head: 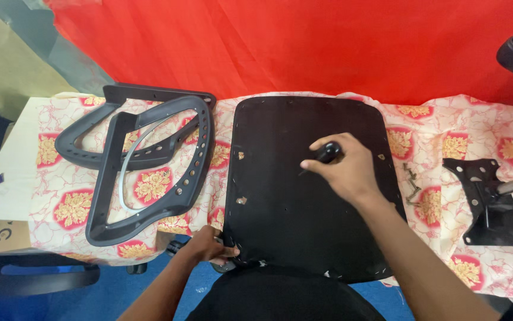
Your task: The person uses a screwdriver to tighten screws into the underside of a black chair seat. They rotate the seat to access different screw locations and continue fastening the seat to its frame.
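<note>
A black chair seat panel [286,196] lies underside up on a table covered with a floral cloth [72,208]. My right hand [342,166] is shut on a screwdriver with a black handle [328,152], its tip down on the upper middle of the panel. At the panel's near left corner, my left hand [208,245] grips the edge. Small mounting holes show on the panel's left side.
Dark grey plastic chair frames [143,160] lie stacked on the left of the table. A black metal seat mechanism plate [488,202] with a silver rod sits at the right. Loose screws [412,184] lie beside the panel. Red fabric [304,41] hangs behind.
</note>
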